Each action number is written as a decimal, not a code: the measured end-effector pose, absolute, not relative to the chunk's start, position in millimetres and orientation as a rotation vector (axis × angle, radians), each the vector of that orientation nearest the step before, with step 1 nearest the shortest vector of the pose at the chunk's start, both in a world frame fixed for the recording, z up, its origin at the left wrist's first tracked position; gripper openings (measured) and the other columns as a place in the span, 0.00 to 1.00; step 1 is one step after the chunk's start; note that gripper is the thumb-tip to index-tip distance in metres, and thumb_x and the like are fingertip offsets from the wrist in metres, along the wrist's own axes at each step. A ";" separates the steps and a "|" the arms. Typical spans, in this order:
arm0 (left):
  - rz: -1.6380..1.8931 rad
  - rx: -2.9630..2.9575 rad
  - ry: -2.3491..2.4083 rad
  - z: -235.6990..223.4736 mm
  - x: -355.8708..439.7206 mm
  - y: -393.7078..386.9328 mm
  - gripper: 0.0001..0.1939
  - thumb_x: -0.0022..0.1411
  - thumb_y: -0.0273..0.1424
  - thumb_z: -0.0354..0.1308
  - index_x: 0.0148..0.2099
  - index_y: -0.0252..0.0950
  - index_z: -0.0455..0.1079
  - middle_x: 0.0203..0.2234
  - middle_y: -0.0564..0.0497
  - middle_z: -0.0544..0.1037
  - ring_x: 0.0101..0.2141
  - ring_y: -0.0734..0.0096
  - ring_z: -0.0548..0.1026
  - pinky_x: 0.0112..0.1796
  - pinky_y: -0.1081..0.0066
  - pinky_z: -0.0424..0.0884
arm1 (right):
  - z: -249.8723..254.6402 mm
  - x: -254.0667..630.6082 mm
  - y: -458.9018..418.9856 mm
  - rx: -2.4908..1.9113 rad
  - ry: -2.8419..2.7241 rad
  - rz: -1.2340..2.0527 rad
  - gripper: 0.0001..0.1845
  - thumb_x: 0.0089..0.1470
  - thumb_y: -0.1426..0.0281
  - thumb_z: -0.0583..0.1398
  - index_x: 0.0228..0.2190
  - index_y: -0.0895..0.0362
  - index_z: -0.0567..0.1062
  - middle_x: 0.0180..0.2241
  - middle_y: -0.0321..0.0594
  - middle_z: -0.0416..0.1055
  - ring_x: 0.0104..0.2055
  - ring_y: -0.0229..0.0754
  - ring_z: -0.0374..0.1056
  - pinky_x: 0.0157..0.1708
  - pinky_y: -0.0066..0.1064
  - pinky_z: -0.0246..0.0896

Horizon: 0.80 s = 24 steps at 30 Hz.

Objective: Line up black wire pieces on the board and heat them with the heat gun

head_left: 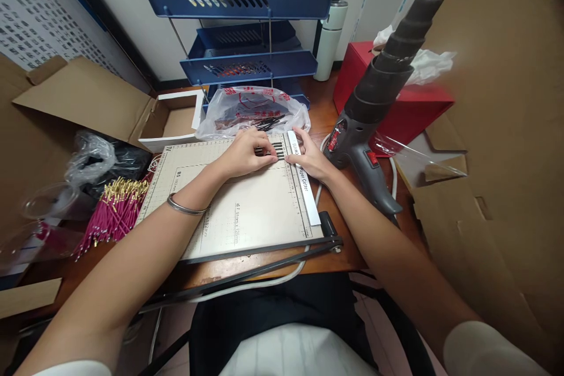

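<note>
A cream paper cutter [224,205] with printed size marks lies on the desk in front of me. Along its right edge runs a white strip [308,194] lettered "Paper Cutter". Several short black pieces [277,148], thin like tubing, lie in a row against that strip. My left hand [247,153] is over them, thumb and fingertips pinched together at their left ends; some are hidden beneath the fingers. On the white strip rests my right hand [311,157], thumb and forefinger apart, the thumb near the pieces' right ends. Its other fingers are partly hidden.
Behind the cutter sit a clear bag [251,108] with black strips and a blue tray rack [251,67]. A grey heat gun [368,106] stands on the right by a red box [414,103]. Magenta gold-tipped sticks [114,208] lie left. The cutter's arm [273,261] extends along the front.
</note>
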<state>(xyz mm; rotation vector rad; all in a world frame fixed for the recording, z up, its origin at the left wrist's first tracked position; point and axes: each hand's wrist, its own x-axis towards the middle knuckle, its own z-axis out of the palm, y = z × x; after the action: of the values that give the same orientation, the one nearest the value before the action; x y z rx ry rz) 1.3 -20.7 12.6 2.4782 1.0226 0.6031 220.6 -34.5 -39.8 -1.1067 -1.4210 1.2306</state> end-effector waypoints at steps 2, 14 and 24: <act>0.585 2.500 1.063 13.8 1.9 -22.1 0.09 0.64 0.36 0.64 0.36 0.39 0.83 0.34 0.48 0.80 0.43 0.58 0.73 0.50 0.56 0.61 | -40.0 220.1 -34.3 -1.113 -1.412 1.234 0.52 0.38 0.70 0.69 0.66 0.51 0.65 0.68 0.45 0.64 0.69 0.59 0.62 0.67 0.53 0.64; 0.542 2.532 1.128 16.4 2.4 -23.7 0.10 0.63 0.39 0.64 0.36 0.40 0.83 0.35 0.49 0.81 0.45 0.56 0.71 0.52 0.53 0.56 | -42.9 219.1 -31.6 -1.128 -1.384 1.233 0.50 0.37 0.69 0.68 0.65 0.53 0.66 0.69 0.46 0.64 0.68 0.59 0.64 0.67 0.53 0.66; 0.806 2.410 1.253 13.3 -2.6 -20.8 0.14 0.66 0.42 0.61 0.34 0.38 0.80 0.35 0.48 0.81 0.43 0.58 0.72 0.50 0.54 0.58 | -16.6 217.7 -32.3 -1.376 -1.385 0.973 0.39 0.49 0.66 0.62 0.64 0.56 0.69 0.69 0.49 0.66 0.73 0.56 0.60 0.75 0.52 0.49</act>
<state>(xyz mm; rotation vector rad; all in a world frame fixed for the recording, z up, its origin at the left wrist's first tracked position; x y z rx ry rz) -2.6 -20.8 13.3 2.4096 1.2528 0.8057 217.7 -32.3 -16.6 -1.3760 -1.3845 0.9733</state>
